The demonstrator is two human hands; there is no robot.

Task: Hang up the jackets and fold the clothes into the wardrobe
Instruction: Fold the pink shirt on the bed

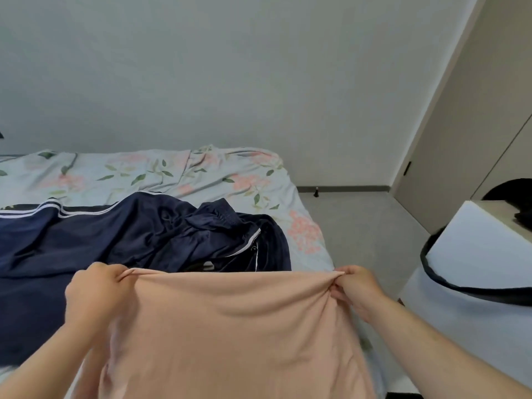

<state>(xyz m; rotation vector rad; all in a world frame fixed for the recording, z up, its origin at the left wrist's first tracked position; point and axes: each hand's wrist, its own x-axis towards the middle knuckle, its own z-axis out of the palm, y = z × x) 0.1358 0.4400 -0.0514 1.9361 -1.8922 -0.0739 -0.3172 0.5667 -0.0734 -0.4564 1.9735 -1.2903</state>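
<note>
A peach-pink garment (230,326) hangs stretched in front of me, held up by its top edge. My left hand (92,292) grips its left corner and my right hand (357,289) pinches its right corner. Behind it, navy blue track clothes with white stripes (138,234) lie crumpled on the bed (201,174), which has a floral sheet. The lower part of the pink garment runs out of view at the bottom.
A beige wardrobe door (460,139) stands at the right by the wall. A white box-like surface (475,249) with a black strap and a dark item on top sits at the right. Grey floor (359,226) lies between bed and wardrobe.
</note>
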